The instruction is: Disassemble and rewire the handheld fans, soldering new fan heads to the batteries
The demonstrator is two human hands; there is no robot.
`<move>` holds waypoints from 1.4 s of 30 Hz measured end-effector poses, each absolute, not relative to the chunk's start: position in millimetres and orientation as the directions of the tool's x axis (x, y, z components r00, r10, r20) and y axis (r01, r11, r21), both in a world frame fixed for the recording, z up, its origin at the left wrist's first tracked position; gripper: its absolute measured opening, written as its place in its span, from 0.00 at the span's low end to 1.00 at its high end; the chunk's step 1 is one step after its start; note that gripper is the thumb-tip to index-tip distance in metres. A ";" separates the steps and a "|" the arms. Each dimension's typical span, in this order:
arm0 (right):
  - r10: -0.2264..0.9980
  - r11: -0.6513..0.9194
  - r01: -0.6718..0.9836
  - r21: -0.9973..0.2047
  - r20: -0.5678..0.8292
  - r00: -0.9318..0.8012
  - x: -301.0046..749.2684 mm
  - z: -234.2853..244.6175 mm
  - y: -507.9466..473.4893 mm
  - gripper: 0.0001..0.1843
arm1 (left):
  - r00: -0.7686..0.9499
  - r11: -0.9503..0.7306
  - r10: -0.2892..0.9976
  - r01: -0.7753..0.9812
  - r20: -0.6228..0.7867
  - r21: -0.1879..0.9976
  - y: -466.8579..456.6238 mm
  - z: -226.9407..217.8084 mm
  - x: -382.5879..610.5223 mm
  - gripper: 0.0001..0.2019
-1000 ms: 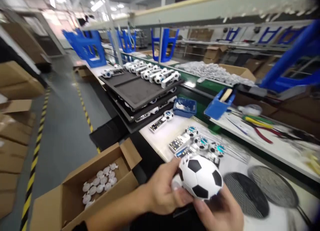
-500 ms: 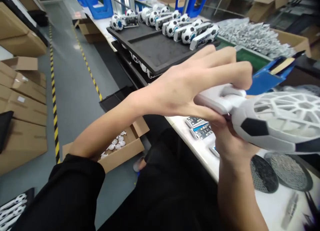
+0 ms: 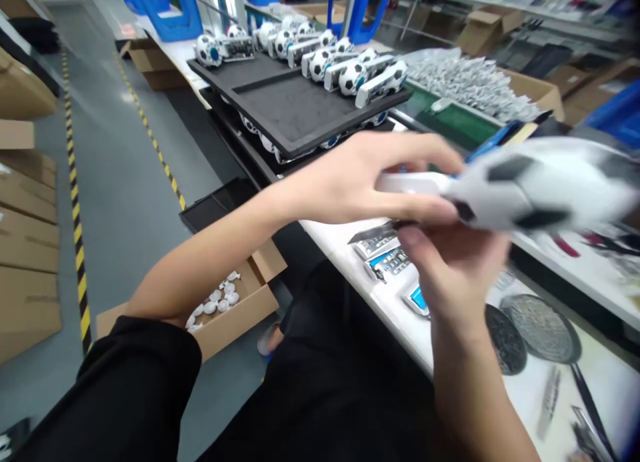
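Fingers [image 3: 420,157] of the left hand [image 3: 350,182] are clamped round the white handle [image 3: 410,182] of a soccer-ball toy [image 3: 540,182], held up above the table [image 3: 387,305]. The right hand [image 3: 453,272] cups beneath, its grip lost in blur. Seemingly mid-handling: this piece is not yet with the matching row on the black tray [image 3: 280,109] beyond.

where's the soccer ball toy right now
Right of centre in the head view, the soccer ball toy is held above the white table; the left hand grips its white handle, the right hand sits just below.
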State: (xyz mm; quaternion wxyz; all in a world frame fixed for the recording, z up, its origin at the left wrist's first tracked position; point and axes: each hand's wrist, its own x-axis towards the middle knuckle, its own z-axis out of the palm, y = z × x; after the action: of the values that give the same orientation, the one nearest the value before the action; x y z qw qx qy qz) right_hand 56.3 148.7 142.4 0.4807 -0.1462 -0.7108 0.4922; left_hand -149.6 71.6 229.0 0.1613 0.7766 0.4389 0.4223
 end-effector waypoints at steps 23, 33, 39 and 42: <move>0.769 0.583 0.757 -0.296 -0.101 -0.632 0.6 110.7 304.2 0.23 | -0.287 0.229 0.958 0.785 0.010 0.575 176.6 78.2 -199.2 0.19; 0.632 0.739 0.390 -0.549 0.364 -0.684 85.1 152.4 178.6 0.22 | -0.308 -0.037 0.939 0.346 0.151 0.938 113.8 107.6 -103.4 0.18; 0.791 0.564 0.343 -0.751 0.371 -0.487 161.2 100.3 66.1 0.13 | -0.252 -0.015 0.968 -0.091 -0.009 0.996 16.1 78.3 -2.1 0.17; 0.856 0.435 0.381 -0.816 0.242 -0.457 196.6 76.4 28.7 0.14 | -0.105 0.134 0.981 -0.235 -0.162 0.963 -23.1 60.1 16.2 0.15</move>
State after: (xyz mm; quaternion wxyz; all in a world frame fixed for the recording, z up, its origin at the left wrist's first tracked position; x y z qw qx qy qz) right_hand 196.6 28.7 76.4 0.3365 -0.3980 -0.7772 0.3527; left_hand 16.2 -23.1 60.1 0.5578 0.3692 0.5057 0.5448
